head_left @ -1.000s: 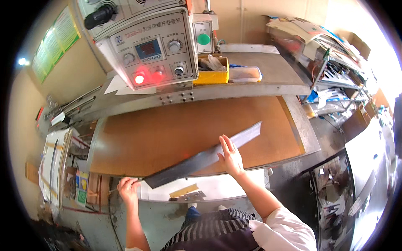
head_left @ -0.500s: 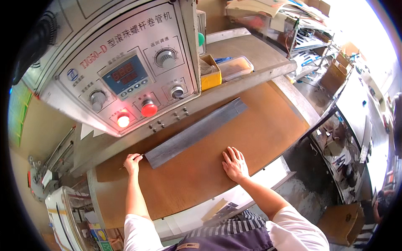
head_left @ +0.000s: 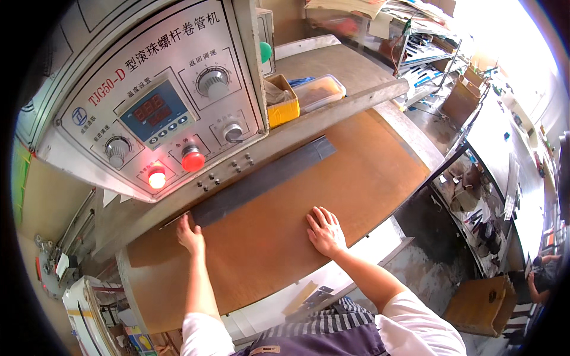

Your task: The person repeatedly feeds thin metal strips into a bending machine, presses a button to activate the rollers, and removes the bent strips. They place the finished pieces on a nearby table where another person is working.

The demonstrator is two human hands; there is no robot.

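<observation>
On the brown work plate [head_left: 267, 261] lies a long dark grey sheet strip [head_left: 261, 184], its far long edge close along the metal beam [head_left: 350, 98]. My left hand [head_left: 191, 236] is at the strip's left end, fingers stretched forward and touching near its corner. A thin rod [head_left: 173, 221] sticks out leftward there, beside the fingertips and along the beam; its rest is hidden. My right hand [head_left: 326, 232] rests flat on the plate, fingers apart, nearer to me than the strip and holding nothing.
A control panel [head_left: 172, 77] with knobs, a display, a red button [head_left: 193, 159] and a lit lamp [head_left: 157, 177] overhangs the far left. Behind the beam stand a yellow box [head_left: 282, 107] and a clear plastic tub [head_left: 320, 94]. Cardboard box [head_left: 481, 308] at right on the floor.
My left hand has opened from a pinch and reached forward at the strip's left end. The strip and rod now lie closer to the beam. My right hand stays flat; the whole view has shifted slightly.
</observation>
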